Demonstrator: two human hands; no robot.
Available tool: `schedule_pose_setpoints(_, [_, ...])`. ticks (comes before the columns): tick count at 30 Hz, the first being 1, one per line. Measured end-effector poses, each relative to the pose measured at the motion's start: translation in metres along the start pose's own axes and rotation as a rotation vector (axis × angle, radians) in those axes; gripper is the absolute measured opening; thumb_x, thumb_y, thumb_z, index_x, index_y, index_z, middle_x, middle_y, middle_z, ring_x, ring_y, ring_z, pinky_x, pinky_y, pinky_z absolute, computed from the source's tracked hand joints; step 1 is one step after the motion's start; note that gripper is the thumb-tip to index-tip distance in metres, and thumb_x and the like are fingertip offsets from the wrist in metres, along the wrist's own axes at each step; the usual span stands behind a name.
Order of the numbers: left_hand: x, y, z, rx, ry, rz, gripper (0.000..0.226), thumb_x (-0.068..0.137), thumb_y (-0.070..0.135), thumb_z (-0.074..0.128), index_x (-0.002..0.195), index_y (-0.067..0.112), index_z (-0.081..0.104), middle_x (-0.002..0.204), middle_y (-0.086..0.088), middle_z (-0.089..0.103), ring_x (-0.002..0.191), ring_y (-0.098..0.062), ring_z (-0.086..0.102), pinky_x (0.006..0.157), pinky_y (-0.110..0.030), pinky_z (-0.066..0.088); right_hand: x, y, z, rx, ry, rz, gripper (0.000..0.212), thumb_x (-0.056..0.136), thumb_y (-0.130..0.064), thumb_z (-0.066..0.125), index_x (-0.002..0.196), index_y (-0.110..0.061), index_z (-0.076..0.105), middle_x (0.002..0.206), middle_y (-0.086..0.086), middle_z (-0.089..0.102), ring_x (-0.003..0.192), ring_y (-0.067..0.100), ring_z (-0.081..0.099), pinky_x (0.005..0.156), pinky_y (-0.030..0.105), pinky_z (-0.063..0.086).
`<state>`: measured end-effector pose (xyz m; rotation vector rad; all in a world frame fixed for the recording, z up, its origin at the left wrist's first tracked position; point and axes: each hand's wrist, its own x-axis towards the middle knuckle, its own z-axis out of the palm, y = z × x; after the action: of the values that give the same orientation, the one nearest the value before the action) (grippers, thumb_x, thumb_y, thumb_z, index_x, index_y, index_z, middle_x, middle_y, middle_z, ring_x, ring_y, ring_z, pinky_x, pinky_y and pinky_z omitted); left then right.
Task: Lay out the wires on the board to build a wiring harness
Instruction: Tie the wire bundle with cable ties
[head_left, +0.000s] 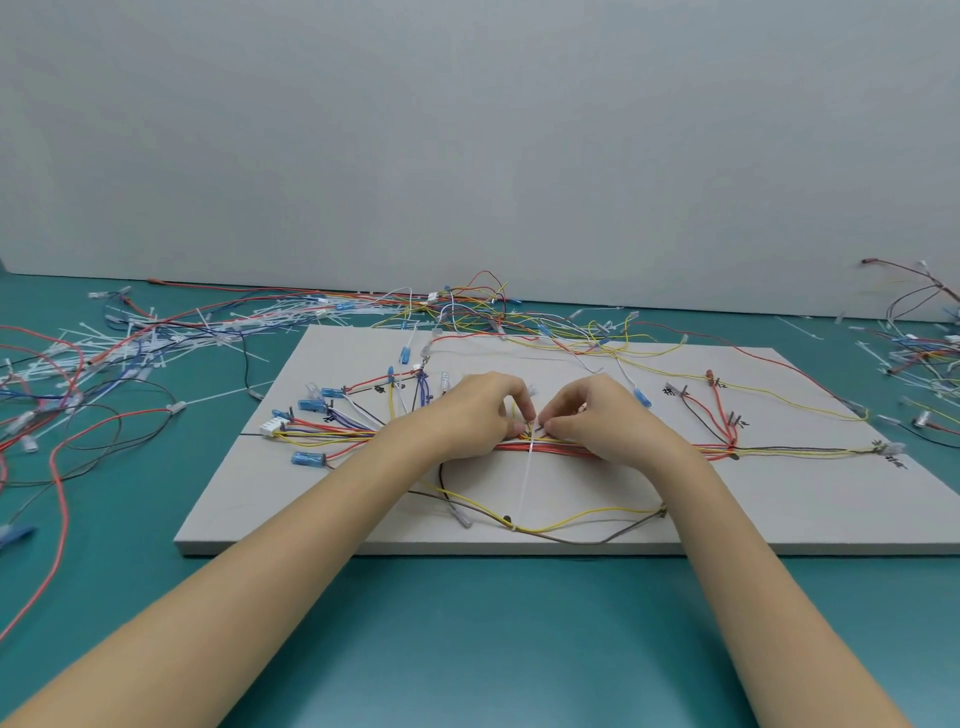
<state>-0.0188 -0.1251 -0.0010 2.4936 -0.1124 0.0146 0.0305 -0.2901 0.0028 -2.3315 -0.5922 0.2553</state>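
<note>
Hands meet mid-board: left hand (475, 410) and right hand (597, 415) both pinch a white cable tie (525, 478) over the wire bundle (649, 448), tail trailing toward the wrists. Risk: strands beyond the fingers slipping out uncinched on the board (779, 509).

table (467, 623) showing teal | board (779, 499) showing pale grey | wires (550, 448) showing red, yellow, black | cable tie (525, 483) showing white

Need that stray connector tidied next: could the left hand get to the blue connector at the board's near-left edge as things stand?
Probably yes, once it lets go. The left hand is pinching the white cable tie at the wire bundle together with the right hand. The blue connector lies uncovered on the board, left of the forearm.
</note>
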Motion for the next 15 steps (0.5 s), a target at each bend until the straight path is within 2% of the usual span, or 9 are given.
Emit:
schedule_pose_setpoints(2, [0.0,0.001,-0.001,-0.002,-0.007,0.009,0.013,0.093,0.018,0.063,0.104,0.021,0.069,0.07,0.013,0.049,0.065,-0.003,0.047,0.056,-0.017,0.033,0.0,0.002,-0.003,-0.036,-0.003,-0.057,0.014,0.084,-0.01,0.069,0.076,-0.022,0.069,0.073,-0.009,0.064,0.068,0.005,0.055,0.058,0.014,0.039])
schedule_pose_setpoints(6, [-0.002,-0.002,-0.003,-0.047,-0.002,0.012,0.012,0.095,0.017,0.06,0.098,0.024,0.068,0.066,0.006,0.055,0.06,-0.006,0.049,0.054,-0.02,0.035,0.0,0.005,-0.005,-0.036,-0.028,-0.098,0.008,0.085,-0.011,0.07,0.083,-0.018,0.072,0.078,-0.003,0.064,0.071,0.011,0.054,0.06,0.017,0.038])
schedule_pose_setpoints(9, [-0.004,-0.005,-0.005,-0.072,0.006,-0.006,0.013,0.096,0.016,0.057,0.097,0.024,0.068,0.066,0.004,0.055,0.06,-0.009,0.049,0.055,-0.023,0.037,-0.001,0.004,-0.003,-0.052,-0.012,-0.106,0.008,0.088,-0.014,0.067,0.087,-0.018,0.074,0.08,0.002,0.066,0.067,0.01,0.052,0.055,0.014,0.037])
schedule_pose_setpoints(12, [-0.005,-0.007,-0.004,-0.08,0.011,-0.013,0.015,0.097,0.016,0.056,0.096,0.024,0.069,0.072,0.0,0.06,0.064,-0.013,0.051,0.058,-0.024,0.039,-0.001,0.0,0.004,0.025,0.013,-0.068,0.014,0.09,-0.016,0.063,0.083,-0.015,0.076,0.077,0.008,0.071,0.064,0.012,0.054,0.062,0.025,0.042])
schedule_pose_setpoints(15, [-0.006,-0.009,-0.002,-0.089,0.03,-0.019,0.016,0.097,0.015,0.054,0.093,0.024,0.067,0.08,-0.004,0.063,0.064,-0.012,0.05,0.059,-0.024,0.039,0.002,-0.003,0.013,0.085,0.073,-0.013,0.019,0.085,-0.017,0.062,0.08,-0.005,0.076,0.076,0.022,0.065,0.065,0.013,0.048,0.062,0.029,0.038])
